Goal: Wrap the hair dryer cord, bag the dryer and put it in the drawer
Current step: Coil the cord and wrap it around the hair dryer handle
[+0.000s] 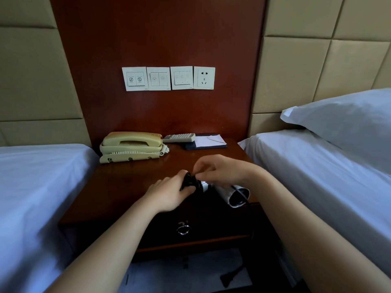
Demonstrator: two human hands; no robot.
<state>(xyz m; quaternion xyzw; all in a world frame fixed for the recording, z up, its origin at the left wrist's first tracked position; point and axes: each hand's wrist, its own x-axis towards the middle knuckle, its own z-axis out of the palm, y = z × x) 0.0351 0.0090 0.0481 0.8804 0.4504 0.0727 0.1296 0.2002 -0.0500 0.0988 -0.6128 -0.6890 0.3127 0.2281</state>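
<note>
The white plastic hair dryer lies at the front edge of the dark wooden surface. The left-hand grip clasps its bundled black cord; the right-hand grip pinches it. A hard tug might pull the dryer off, or slack coils spring loose

White hair dryer lies sideways on the nightstand, black cord bunched at its handle end.

Over the dark wooden nightstand, the left hand grips the coiled black cord while the right hand pinches it beside the white tubular hair dryer.
</note>
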